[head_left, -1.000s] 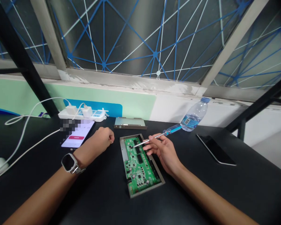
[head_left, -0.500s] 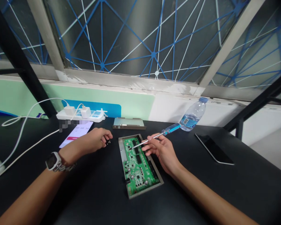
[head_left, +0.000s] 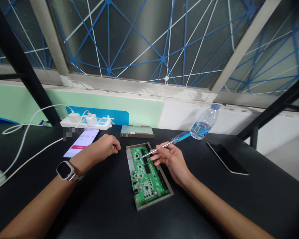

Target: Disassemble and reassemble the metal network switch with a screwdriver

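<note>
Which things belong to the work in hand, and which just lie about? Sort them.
Work in hand: screwdriver in the right hand; green circuit board; likely the metal panel.

Seemingly lying about: water bottle; dark-screened device; lit phone; power strip.

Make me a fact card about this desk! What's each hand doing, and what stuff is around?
Right hand: holds a screwdriver by its metal shaft
Screwdriver tip: over the green circuit board; touching or not, cannot tell
Left hand: curled, left of the board; anything inside is hidden
Behind the board: a flat metal piece
Toward the left: a lit phone and white power strip
Toward the right: a water bottle and dark-screened device
</note>
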Demonstrator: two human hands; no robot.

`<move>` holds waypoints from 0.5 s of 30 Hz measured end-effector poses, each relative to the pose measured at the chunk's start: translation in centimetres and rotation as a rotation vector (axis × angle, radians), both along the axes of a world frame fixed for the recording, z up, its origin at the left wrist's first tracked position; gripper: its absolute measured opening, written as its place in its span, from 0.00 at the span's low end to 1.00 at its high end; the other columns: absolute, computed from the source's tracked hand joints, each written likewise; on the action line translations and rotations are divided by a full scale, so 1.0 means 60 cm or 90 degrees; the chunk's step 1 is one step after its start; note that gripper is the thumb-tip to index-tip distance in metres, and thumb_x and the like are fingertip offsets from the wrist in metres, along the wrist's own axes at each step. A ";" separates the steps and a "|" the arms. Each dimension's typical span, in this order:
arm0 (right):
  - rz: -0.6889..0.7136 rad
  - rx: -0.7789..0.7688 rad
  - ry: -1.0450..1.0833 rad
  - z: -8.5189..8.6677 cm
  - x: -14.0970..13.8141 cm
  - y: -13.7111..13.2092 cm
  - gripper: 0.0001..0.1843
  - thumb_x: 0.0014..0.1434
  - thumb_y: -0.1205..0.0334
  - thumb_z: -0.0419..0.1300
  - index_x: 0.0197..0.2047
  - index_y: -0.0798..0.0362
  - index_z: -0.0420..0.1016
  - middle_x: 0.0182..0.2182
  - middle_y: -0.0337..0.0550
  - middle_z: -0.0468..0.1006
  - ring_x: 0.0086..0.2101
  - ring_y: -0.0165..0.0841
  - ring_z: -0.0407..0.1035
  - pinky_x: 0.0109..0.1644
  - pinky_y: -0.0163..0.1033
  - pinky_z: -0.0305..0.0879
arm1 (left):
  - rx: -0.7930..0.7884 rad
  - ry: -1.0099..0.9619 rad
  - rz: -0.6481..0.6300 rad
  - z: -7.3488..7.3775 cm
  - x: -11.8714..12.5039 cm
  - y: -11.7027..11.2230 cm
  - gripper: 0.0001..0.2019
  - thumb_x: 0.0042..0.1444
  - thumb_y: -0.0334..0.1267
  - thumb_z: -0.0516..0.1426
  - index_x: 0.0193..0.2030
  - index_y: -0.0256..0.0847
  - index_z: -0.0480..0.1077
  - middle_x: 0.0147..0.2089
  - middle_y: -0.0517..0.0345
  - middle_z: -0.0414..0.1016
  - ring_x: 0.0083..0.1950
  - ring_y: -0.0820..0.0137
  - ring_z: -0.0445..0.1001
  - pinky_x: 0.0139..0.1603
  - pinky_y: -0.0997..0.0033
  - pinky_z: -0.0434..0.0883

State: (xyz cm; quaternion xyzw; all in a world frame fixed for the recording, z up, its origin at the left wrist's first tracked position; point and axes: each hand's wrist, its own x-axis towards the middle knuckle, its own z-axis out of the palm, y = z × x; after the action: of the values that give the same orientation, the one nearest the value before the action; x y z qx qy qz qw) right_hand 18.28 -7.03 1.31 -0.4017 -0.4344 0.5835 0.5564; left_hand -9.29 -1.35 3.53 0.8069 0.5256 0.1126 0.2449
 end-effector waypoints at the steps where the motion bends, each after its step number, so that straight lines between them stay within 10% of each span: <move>1: 0.000 -0.001 -0.001 0.000 0.000 0.000 0.18 0.52 0.54 0.71 0.35 0.54 0.68 0.29 0.45 0.82 0.26 0.35 0.79 0.25 0.34 0.73 | -0.003 0.013 0.000 0.001 0.000 0.000 0.08 0.48 0.31 0.57 0.33 0.38 0.78 0.32 0.53 0.81 0.35 0.64 0.78 0.37 0.70 0.70; 9: -0.005 0.024 -0.014 0.002 -0.001 -0.002 0.18 0.53 0.53 0.69 0.37 0.53 0.66 0.27 0.42 0.80 0.26 0.35 0.78 0.24 0.34 0.73 | 0.191 -0.050 -0.065 -0.005 0.026 -0.014 0.14 0.62 0.42 0.54 0.49 0.41 0.75 0.50 0.50 0.76 0.46 0.65 0.73 0.50 0.66 0.68; 15: -0.010 0.082 -0.054 0.012 -0.002 -0.001 0.17 0.58 0.51 0.65 0.37 0.49 0.60 0.25 0.36 0.77 0.26 0.36 0.78 0.24 0.37 0.73 | 0.211 -0.060 -0.073 -0.017 0.075 -0.018 0.14 0.64 0.34 0.49 0.44 0.38 0.76 0.44 0.50 0.77 0.46 0.64 0.73 0.50 0.66 0.67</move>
State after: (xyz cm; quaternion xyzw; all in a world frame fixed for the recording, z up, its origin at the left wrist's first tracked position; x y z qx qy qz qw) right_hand 18.19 -7.09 2.03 -0.3929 -0.4907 0.5323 0.5670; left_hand -4.81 -2.44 2.50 0.8586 0.4412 0.2212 0.1389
